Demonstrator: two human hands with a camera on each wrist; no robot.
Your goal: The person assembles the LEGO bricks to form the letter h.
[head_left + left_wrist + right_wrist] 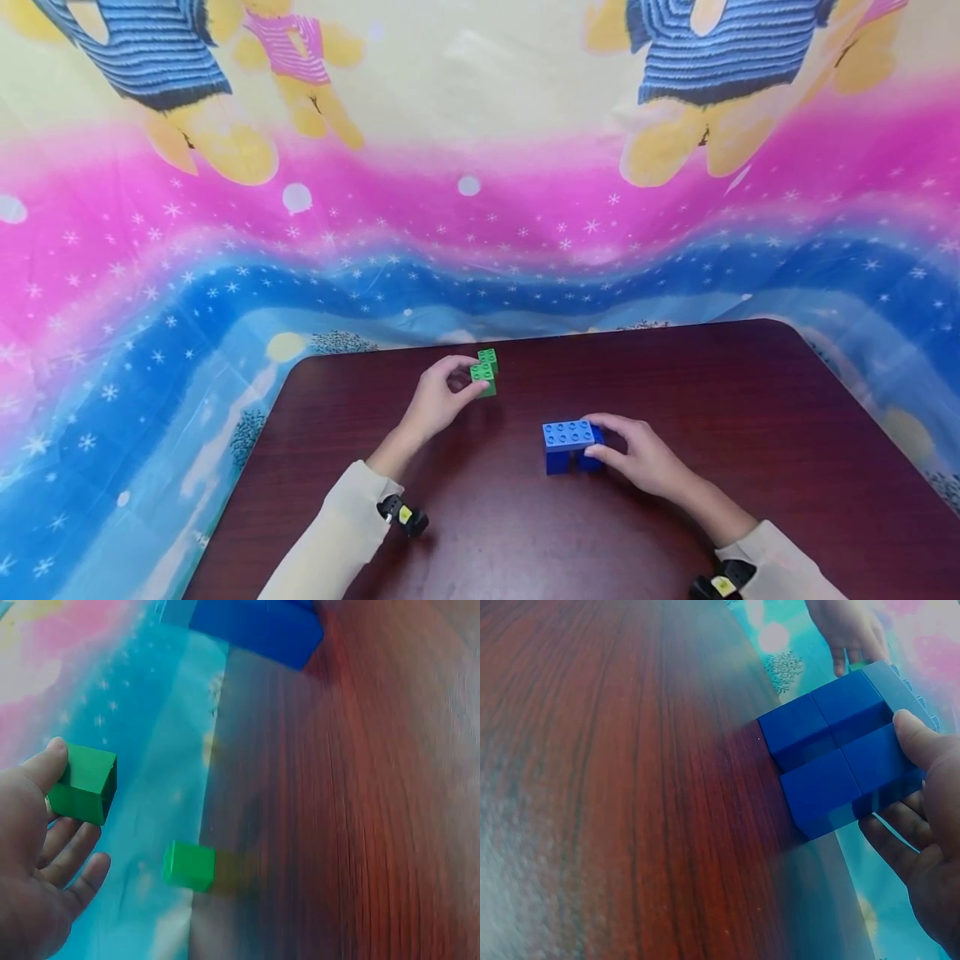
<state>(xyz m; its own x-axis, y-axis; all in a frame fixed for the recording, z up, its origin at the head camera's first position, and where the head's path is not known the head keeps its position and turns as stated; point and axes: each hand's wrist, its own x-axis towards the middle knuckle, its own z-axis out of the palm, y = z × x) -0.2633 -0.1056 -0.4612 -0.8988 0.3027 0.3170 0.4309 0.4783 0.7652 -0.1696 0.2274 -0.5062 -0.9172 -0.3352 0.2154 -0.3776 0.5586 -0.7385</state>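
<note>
My left hand (437, 398) pinches a green toy brick (483, 382) between thumb and fingers. In the left wrist view this brick (84, 780) shows a hollow underside and seems raised off the table. Just beyond it stands a second green brick (191, 866), apart from the held one and on the table. My right hand (643, 454) grips the right end of a blue brick structure (557, 461), thumb in front and fingers behind. A lighter blue studded brick (567, 432) bridges its top. Two dark blue stacks (821, 784) form its legs, with a gap between them.
Everything is on a dark reddish-brown table (480, 525) with rounded far corners. Behind and beside it hangs a printed cloth (465, 208) with bears and snowflakes. A black strap device (402, 515) sits on the left wrist, and another (723, 581) on the right.
</note>
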